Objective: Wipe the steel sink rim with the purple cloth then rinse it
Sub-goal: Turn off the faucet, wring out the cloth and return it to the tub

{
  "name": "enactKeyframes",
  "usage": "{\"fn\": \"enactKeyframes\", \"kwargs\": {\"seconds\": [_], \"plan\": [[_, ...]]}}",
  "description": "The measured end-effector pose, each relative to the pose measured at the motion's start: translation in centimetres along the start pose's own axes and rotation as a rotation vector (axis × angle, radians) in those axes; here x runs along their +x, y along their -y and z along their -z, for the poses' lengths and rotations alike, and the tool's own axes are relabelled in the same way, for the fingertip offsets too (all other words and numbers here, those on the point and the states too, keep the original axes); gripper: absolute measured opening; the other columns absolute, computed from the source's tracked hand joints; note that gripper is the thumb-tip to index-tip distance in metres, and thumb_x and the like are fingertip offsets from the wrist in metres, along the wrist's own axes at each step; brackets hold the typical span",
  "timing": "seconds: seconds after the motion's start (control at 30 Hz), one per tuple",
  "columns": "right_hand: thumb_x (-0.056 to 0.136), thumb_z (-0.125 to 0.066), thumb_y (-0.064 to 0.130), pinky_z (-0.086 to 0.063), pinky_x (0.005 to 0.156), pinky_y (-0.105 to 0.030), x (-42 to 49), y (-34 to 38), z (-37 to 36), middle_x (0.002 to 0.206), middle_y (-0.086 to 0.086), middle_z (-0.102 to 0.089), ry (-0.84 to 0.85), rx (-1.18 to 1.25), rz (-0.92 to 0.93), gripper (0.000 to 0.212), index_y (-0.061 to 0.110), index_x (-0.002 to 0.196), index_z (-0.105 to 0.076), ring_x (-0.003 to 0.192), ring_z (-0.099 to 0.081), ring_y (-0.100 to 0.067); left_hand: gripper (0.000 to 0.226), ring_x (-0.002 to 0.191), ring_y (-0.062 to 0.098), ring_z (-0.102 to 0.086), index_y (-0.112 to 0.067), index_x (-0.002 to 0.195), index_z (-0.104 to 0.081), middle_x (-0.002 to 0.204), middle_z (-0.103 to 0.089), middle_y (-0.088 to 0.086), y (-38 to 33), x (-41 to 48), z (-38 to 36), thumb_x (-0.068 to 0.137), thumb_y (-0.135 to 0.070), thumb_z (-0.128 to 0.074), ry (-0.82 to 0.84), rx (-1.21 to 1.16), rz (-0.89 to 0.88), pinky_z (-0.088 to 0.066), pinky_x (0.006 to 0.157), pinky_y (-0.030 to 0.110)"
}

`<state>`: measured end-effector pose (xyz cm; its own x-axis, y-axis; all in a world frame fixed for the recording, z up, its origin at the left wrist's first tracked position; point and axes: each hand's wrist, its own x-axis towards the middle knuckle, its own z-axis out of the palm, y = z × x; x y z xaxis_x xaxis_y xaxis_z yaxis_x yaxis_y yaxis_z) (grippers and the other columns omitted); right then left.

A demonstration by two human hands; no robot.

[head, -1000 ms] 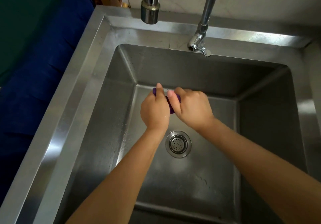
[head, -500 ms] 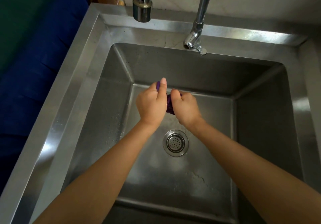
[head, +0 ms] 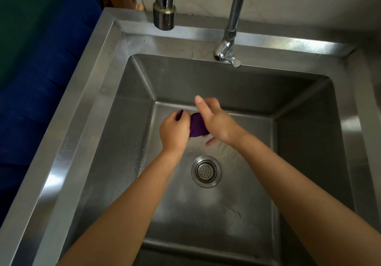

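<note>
**Two hands grip a purple cloth over a steel sink**

Seen from above, two bare forearms reach into a deep steel sink (head: 305, 121). The left hand (head: 175, 130) is closed tight round one end of the cloth (head: 196, 126), and a small purple tip pokes out past its knuckles. The right hand (head: 219, 121) wraps the other end. Its thumb sticks up and away from the person, and its fingertips (head: 211, 142) show underneath the cloth. The cloth is bunched into a short, dark purple roll between the two hands, held above the basin floor.

The drain (head: 206, 171) lies just nearer the person than the hands, between the two wrists. The flat rim (head: 82, 125) runs well apart from the left hand, on its outer side. Beyond the hands, above the far rim, a thick chrome spout (head: 164, 16) hangs on the left hand's side. A thinner tap (head: 231, 28) stands on the right hand's side. Dark blue fabric (head: 31, 100) lies past the rim, far out from the left hand.
</note>
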<state>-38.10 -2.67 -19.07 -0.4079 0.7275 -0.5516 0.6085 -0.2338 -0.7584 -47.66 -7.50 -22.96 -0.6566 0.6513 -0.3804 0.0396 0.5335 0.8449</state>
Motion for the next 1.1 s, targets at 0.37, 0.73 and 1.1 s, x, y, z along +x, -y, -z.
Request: {"fn": "enactKeyframes", "kwargs": {"seconds": [0.37, 0.73, 1.1], "plan": [[0.084, -0.049, 0.055, -0.053, 0.061, -0.035, 0.9, -1.7, 0.8, 0.083, -0.011, -0.063, -0.437, -0.748, 1.040, 0.057, 0.008, 0.115, -0.063, 0.068, -0.061, -0.028, 0.037, 0.023, 0.006, -0.024, -0.019, 0.056, -0.037, 0.032, -0.028, -0.007, -3.1, -0.6, 1.1, 0.091, -0.024, -0.030, 0.486, -0.344, 0.513, -0.011, 0.031, 0.006], [0.090, -0.023, 0.037, -0.041, 0.044, -0.035, 1.1, -2.2, -0.9, 0.050, -0.015, -0.060, -0.605, -0.515, 0.667, 0.048, 0.007, 0.066, -0.052, 0.046, -0.056, -0.038, 0.051, 0.065, 0.034, -0.061, -0.017, 0.048, -0.056, 0.058, -0.060, 0.009, -2.8, -1.0, -1.0, 0.091, -0.038, -0.037, -0.065, -0.005, 0.006, -0.049, 0.064, 0.044], [0.096, -0.035, 0.021, -0.025, 0.047, -0.020, 0.9, -2.7, -1.6, 0.045, 0.009, -0.040, -0.401, -0.186, 0.465, 0.042, 0.024, 0.055, -0.032, 0.046, -0.041, -0.013, 0.045, 0.079, 0.037, -0.060, -0.007, 0.062, -0.056, 0.076, -0.066, 0.021, -2.1, -1.4, -1.0, 0.097, -0.029, -0.040, -0.119, 0.150, -0.170, -0.040, 0.067, 0.037]]}}
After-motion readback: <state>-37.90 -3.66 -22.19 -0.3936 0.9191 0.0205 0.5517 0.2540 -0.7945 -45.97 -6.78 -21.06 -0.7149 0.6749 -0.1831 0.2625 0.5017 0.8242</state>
